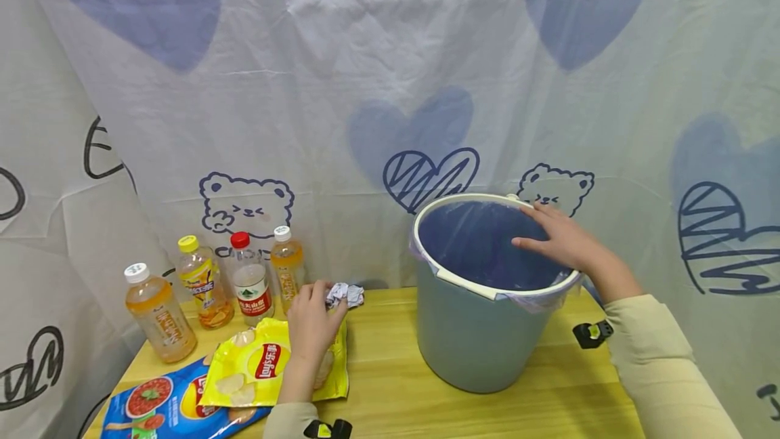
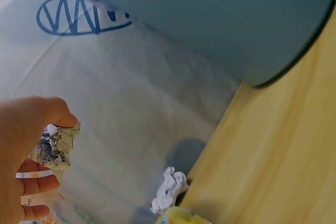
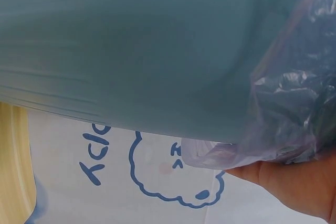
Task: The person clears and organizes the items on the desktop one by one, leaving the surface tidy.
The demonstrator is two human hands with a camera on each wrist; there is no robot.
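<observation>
My left hand pinches a crumpled ball of printed paper between thumb and fingers, above the yellow Lay's chip bag. A second crumpled white paper lies by the table's back edge in the left wrist view. My right hand rests on the white rim of the blue-grey bucket, fingers along the rim and thumb spread over the opening. A thin clear plastic liner is folded over that rim; beside it, part of the right hand shows in the right wrist view.
At the left stand several drink bottles: a white-capped one, a yellow-capped one, a red-capped one and another white-capped one. A blue chip bag lies partly under the yellow one. A printed curtain hangs behind the wooden table.
</observation>
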